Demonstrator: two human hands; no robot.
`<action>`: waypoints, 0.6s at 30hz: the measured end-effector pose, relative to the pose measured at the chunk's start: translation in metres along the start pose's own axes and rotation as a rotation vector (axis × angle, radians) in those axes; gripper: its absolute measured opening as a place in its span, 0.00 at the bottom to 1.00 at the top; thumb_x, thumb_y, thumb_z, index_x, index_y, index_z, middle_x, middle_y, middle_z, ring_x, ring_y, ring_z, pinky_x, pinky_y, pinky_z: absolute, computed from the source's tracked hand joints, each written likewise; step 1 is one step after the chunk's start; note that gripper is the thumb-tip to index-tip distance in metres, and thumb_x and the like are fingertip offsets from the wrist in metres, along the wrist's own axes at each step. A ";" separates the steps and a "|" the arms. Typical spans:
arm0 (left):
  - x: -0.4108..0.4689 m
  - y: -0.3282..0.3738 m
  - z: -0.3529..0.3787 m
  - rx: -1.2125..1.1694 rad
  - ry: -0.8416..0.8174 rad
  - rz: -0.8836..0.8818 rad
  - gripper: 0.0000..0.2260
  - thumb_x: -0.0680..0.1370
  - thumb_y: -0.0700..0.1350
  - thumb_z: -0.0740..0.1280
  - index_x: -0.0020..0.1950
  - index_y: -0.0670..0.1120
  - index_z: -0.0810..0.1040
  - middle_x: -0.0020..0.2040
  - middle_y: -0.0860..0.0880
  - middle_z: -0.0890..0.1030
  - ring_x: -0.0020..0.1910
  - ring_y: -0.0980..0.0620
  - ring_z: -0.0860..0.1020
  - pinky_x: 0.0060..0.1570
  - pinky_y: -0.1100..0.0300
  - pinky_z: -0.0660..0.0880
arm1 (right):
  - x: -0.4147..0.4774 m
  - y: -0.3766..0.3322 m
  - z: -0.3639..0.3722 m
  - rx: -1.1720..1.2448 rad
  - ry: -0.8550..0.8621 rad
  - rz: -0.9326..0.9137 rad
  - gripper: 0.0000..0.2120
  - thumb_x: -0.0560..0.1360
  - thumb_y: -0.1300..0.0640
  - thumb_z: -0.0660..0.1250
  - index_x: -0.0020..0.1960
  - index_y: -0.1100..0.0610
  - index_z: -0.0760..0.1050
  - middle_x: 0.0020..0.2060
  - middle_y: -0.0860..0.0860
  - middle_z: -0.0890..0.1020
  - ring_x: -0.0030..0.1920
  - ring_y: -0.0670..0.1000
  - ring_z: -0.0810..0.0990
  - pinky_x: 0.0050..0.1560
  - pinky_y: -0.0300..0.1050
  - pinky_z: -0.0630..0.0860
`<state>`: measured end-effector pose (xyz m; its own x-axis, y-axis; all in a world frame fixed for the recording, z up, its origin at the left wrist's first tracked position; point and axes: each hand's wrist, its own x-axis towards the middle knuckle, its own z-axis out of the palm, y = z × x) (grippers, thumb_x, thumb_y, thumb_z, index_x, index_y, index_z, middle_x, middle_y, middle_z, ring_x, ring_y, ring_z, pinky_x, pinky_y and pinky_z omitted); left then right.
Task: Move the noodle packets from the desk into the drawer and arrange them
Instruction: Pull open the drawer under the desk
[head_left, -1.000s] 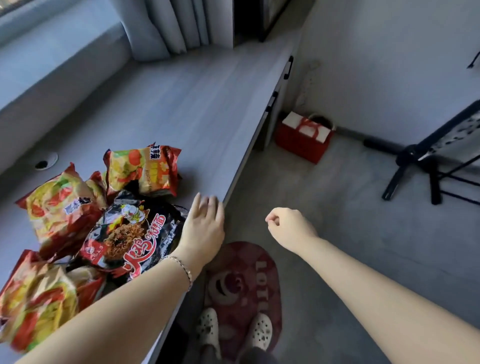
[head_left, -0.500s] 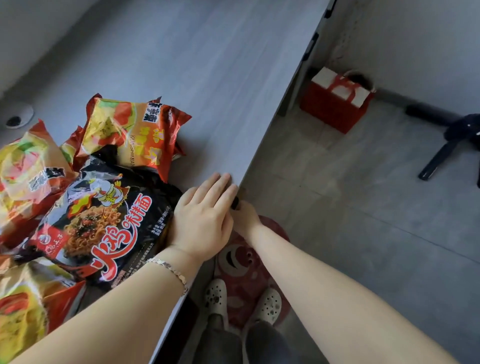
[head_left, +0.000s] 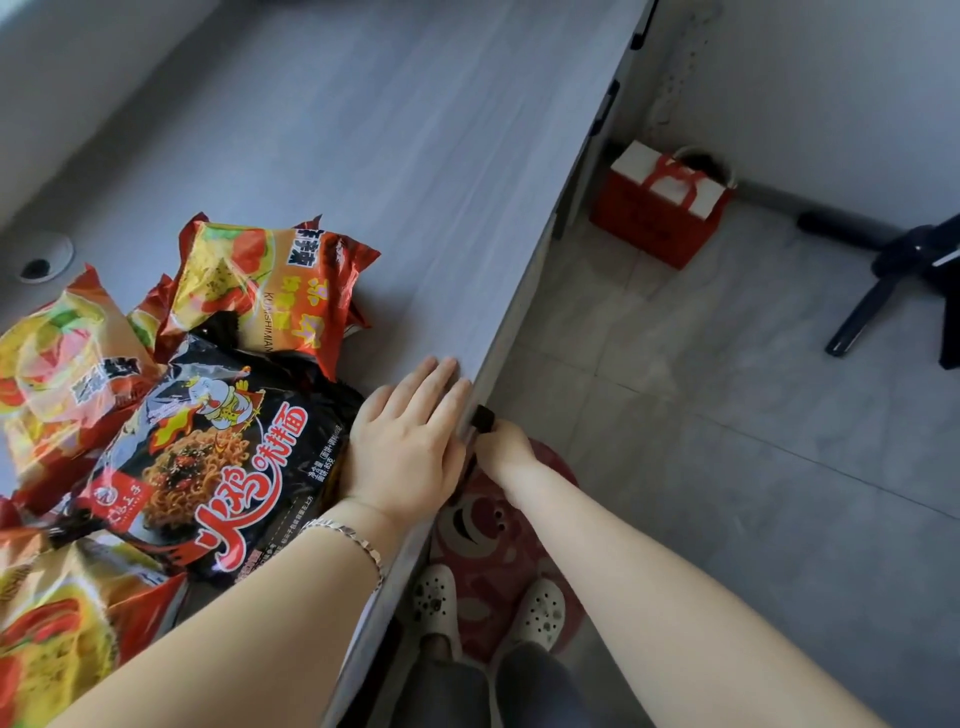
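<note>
Several packets (head_left: 208, 415) lie piled on the counter (head_left: 405, 171). Left hand (head_left: 410, 447) rests flat, fingers together; right hand (head_left: 501, 447) grips the drawer handle (head_left: 483, 418). Pull straight out, steadily.

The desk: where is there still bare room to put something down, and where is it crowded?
The desk is bare across its whole far stretch, from beyond the orange packet to the top of the picture. The near left is crowded with overlapping noodle packets, the black packet on top. The left hand lies flat at the front edge, beside it.
</note>
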<state>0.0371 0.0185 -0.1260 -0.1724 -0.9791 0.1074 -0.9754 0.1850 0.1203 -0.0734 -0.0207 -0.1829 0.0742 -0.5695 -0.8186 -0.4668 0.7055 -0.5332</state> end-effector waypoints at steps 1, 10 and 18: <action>0.000 0.000 -0.001 -0.006 0.006 0.002 0.19 0.69 0.43 0.59 0.55 0.42 0.83 0.59 0.44 0.82 0.58 0.44 0.80 0.51 0.54 0.68 | -0.001 0.010 -0.007 0.011 0.025 0.018 0.14 0.77 0.60 0.56 0.57 0.63 0.75 0.50 0.59 0.81 0.50 0.57 0.79 0.48 0.45 0.73; 0.001 0.002 -0.002 0.027 -0.069 0.008 0.18 0.69 0.43 0.60 0.54 0.43 0.82 0.58 0.44 0.82 0.57 0.44 0.81 0.48 0.54 0.77 | -0.054 0.021 -0.121 -0.165 0.883 -0.454 0.18 0.73 0.66 0.57 0.62 0.59 0.71 0.62 0.57 0.71 0.58 0.58 0.74 0.57 0.50 0.72; -0.001 0.011 -0.006 0.199 -0.220 0.003 0.18 0.71 0.42 0.65 0.60 0.40 0.79 0.61 0.40 0.80 0.60 0.39 0.79 0.51 0.47 0.77 | -0.078 0.071 -0.113 -1.517 0.239 -0.223 0.25 0.78 0.42 0.50 0.68 0.54 0.69 0.74 0.52 0.62 0.77 0.54 0.45 0.74 0.58 0.36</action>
<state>0.0268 0.0217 -0.1193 -0.1793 -0.9774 -0.1115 -0.9789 0.1885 -0.0783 -0.2120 0.0258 -0.1332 0.1930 -0.7574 -0.6237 -0.9004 -0.3893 0.1942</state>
